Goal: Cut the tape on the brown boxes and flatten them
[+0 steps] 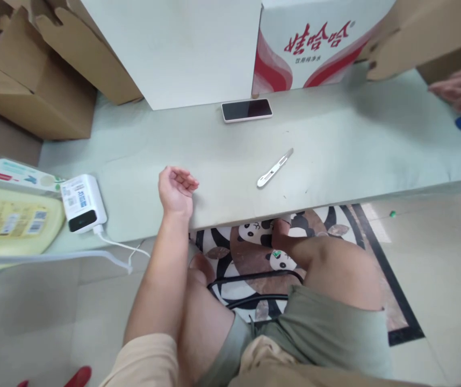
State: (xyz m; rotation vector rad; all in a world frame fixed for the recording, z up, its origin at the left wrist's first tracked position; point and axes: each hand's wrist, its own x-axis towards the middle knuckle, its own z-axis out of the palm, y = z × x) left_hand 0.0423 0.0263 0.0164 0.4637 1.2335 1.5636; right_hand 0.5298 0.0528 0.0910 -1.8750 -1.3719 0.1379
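Left hand (178,189), nearest, is resting half-curled, gripping nothing; the person's right hand I'm not making out. White knife (274,169) is lying on the bench (222,183), right of that hand, apart, long axis slanting away rightward.

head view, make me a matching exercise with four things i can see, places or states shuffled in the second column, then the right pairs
Things
1. phone
2. left hand
3. white device
4. knife

Places or states
A. fingers curled, holding nothing
B. white cable plugged into it
C. lying slantwise, pale handle end nearer the person
D. lying flat, dark screen up, near the red-and-white box

Right pairs: 1-D, 2-A, 3-B, 4-C
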